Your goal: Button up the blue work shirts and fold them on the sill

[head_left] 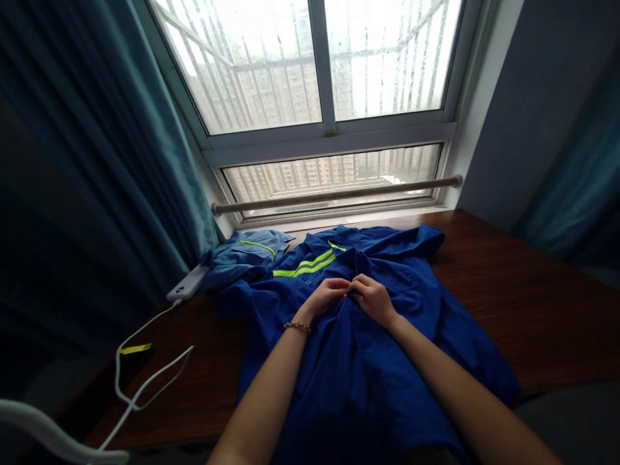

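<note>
A blue work shirt (pixel 387 361) with a yellow-green and grey reflective stripe (pixel 310 263) lies spread on the wooden table, its collar toward the window. At the front placket, my left hand (pixel 330 294) and my right hand (pixel 372 298) meet with fingertips together. Both hands are closed, pinching the shirt's fabric and pulling it into folds. A button shows on the placket just left of the fingers. Whatever lies between the fingertips is too small to make out. My left wrist wears a beaded bracelet (pixel 297 326).
A second, lighter blue garment (pixel 247 252) with a yellow-green stripe lies at the back left. Beside it sits a white device (pixel 188 284) with a white cable (pixel 119 361). The wooden table (pixel 533 310) reaches the window rail (pixel 339 195). Curtains (pixel 145 148) hang at both sides.
</note>
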A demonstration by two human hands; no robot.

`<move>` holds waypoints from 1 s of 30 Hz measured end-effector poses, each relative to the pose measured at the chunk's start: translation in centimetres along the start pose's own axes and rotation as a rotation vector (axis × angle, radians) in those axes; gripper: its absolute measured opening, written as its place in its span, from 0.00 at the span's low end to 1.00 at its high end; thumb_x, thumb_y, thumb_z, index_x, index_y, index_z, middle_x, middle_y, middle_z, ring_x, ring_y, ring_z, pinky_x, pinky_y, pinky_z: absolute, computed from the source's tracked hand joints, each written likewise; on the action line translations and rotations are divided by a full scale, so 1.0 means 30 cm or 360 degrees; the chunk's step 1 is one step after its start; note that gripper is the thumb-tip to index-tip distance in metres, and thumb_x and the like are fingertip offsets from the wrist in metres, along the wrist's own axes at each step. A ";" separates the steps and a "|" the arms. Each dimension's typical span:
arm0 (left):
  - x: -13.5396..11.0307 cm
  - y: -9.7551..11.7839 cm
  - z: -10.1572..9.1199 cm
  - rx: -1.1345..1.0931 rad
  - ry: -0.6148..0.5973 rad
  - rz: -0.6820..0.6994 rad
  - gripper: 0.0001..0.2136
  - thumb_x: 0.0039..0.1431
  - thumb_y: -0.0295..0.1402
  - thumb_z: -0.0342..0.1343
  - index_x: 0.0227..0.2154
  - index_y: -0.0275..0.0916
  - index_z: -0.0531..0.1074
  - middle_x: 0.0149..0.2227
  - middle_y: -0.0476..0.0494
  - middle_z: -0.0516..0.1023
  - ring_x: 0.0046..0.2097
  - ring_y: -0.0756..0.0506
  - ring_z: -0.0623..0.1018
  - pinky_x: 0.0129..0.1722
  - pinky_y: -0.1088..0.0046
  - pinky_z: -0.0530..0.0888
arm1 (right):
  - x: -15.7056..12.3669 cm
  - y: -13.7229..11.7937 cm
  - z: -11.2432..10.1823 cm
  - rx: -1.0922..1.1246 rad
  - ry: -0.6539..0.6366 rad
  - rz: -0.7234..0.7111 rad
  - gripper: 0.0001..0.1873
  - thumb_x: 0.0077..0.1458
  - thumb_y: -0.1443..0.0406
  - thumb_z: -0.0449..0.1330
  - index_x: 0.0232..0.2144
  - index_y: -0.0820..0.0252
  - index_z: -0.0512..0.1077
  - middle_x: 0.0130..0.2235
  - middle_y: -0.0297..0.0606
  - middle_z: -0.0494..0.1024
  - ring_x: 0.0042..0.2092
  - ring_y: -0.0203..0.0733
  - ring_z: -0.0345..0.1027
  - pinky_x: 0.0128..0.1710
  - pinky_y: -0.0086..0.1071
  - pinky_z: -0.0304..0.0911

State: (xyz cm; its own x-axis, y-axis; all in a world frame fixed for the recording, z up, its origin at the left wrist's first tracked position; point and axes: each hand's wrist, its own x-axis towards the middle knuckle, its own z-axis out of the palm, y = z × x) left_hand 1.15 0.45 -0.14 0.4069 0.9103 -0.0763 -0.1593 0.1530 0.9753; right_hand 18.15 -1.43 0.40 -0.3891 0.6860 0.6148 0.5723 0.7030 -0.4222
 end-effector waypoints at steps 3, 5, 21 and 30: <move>0.002 -0.006 -0.008 -0.0051 0.0056 -0.0024 0.14 0.37 0.28 0.64 0.32 0.32 0.75 0.29 0.45 0.75 0.28 0.54 0.70 0.32 0.77 0.65 | 0.002 0.005 0.007 -0.0020 0.0018 -0.0001 0.09 0.53 0.71 0.50 0.29 0.56 0.69 0.33 0.36 0.70 0.36 0.37 0.63 0.37 0.28 0.57; 0.002 -0.006 -0.009 -0.0073 0.0057 -0.0023 0.14 0.37 0.27 0.63 0.32 0.32 0.75 0.28 0.45 0.75 0.28 0.54 0.70 0.31 0.78 0.65 | 0.004 0.009 0.011 -0.0020 0.0020 -0.0006 0.09 0.53 0.72 0.50 0.28 0.57 0.68 0.32 0.36 0.70 0.36 0.37 0.63 0.37 0.28 0.57; -0.030 0.049 0.017 0.0430 0.0116 0.0097 0.13 0.45 0.40 0.58 0.26 0.33 0.75 0.26 0.45 0.72 0.28 0.51 0.68 0.31 0.76 0.64 | 0.032 0.043 0.002 0.0352 0.0457 0.0398 0.13 0.50 0.72 0.48 0.32 0.58 0.72 0.31 0.37 0.66 0.33 0.38 0.63 0.35 0.31 0.59; -0.044 0.076 0.080 0.0983 -0.0418 0.0247 0.09 0.40 0.37 0.62 0.21 0.35 0.75 0.28 0.47 0.67 0.34 0.49 0.67 0.36 0.74 0.63 | 0.043 0.084 0.006 0.0429 0.0625 0.0659 0.12 0.47 0.69 0.50 0.28 0.59 0.73 0.30 0.38 0.68 0.32 0.39 0.63 0.34 0.32 0.60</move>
State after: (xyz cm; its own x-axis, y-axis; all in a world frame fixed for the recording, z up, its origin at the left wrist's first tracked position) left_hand 2.41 -1.33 2.69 0.6380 0.7684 0.0508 0.2767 -0.2903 0.9161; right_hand 18.96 1.28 0.01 0.1491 0.8274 0.5414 0.3970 0.4514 -0.7991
